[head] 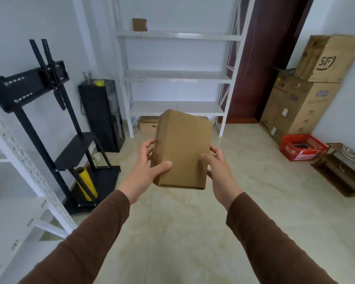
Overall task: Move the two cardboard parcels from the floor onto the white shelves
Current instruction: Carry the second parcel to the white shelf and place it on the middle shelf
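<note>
So I had the cardboard parcel (183, 150) up in the air in front of me, my left hand (147, 169) clamped on its left side with the thumb over the top face, my right hand (218, 167) gripping the right side the same way. Straight ahead stood the white shelves (177, 75), with the other parcel (139, 24) sitting on the top shelf, left end.
</note>
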A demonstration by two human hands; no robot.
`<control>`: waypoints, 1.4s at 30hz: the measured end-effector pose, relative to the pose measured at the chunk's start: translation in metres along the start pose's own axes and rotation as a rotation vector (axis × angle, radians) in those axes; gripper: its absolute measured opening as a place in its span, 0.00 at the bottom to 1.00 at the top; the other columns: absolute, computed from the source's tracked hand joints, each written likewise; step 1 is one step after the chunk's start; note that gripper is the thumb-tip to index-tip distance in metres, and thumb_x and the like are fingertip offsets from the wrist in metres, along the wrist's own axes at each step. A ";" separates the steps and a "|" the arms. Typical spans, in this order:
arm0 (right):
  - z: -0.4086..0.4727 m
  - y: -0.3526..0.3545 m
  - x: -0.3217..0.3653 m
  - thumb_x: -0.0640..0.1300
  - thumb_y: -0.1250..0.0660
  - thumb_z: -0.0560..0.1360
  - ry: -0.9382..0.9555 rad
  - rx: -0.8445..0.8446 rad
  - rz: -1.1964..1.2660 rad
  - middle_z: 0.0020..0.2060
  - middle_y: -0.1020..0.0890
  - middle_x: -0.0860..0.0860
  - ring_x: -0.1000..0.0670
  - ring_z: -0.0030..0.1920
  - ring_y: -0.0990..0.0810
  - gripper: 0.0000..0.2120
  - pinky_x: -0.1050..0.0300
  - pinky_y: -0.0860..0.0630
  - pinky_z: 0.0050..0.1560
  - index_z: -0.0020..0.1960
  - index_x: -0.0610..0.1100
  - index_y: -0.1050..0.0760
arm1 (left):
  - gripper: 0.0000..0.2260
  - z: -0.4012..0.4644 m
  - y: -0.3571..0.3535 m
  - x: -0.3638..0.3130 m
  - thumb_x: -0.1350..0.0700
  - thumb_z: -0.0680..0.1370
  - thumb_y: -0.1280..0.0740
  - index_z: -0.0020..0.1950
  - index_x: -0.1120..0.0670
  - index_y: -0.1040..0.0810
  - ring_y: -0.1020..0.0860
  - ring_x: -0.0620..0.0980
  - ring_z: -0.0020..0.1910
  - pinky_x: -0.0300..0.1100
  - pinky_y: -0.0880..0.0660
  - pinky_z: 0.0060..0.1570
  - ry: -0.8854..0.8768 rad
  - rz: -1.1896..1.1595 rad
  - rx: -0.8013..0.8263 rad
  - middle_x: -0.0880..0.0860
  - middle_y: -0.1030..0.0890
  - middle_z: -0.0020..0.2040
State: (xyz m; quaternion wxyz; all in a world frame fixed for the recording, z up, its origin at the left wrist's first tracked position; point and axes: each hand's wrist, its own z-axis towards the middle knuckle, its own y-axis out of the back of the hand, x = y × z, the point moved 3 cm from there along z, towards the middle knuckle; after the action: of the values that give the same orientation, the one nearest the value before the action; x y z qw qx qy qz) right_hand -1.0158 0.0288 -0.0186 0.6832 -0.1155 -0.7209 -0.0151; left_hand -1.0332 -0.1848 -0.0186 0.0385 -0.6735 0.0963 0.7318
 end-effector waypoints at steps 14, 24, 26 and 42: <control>0.301 -0.048 0.026 0.63 0.35 0.79 -0.184 0.167 0.138 0.69 0.25 0.50 0.45 0.67 0.24 0.28 0.37 0.21 0.64 0.75 0.55 0.33 | 0.62 0.258 0.049 0.029 0.46 0.68 0.19 0.82 0.38 0.65 0.44 0.46 0.78 0.55 0.41 0.79 -0.070 0.643 -0.065 0.39 0.51 0.80; 0.489 -0.138 0.017 0.51 0.28 0.78 0.106 0.123 0.023 0.64 0.19 0.51 0.52 0.63 0.19 0.22 0.51 0.23 0.66 0.69 0.54 0.29 | 0.28 0.466 0.114 0.034 0.34 0.74 0.32 0.72 0.42 0.30 0.24 0.49 0.67 0.57 0.21 0.59 0.246 -0.385 -0.023 0.49 0.23 0.69; 0.526 -0.150 0.020 0.54 0.25 0.73 0.141 0.120 -0.032 0.64 0.18 0.52 0.51 0.65 0.19 0.27 0.51 0.24 0.67 0.71 0.57 0.28 | 0.21 0.514 0.131 0.040 0.43 0.77 0.29 0.68 0.42 0.29 0.23 0.51 0.67 0.62 0.24 0.65 0.209 -0.334 -0.035 0.51 0.23 0.70; 0.836 -0.169 0.032 0.63 0.34 0.78 -0.007 -0.033 0.102 0.58 0.18 0.51 0.52 0.58 0.20 0.29 0.40 0.23 0.67 0.69 0.43 0.30 | 0.48 0.840 0.155 0.087 0.42 0.67 0.19 0.77 0.26 0.46 0.40 0.48 0.81 0.58 0.35 0.76 -0.208 0.224 0.035 0.28 0.54 0.81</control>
State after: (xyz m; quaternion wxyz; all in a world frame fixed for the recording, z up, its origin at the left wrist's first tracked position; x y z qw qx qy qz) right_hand -1.8695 0.0197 -0.0193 0.6785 -0.1636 -0.7161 0.0084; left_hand -1.8919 -0.1803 -0.0285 -0.0219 -0.5783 0.1793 0.7955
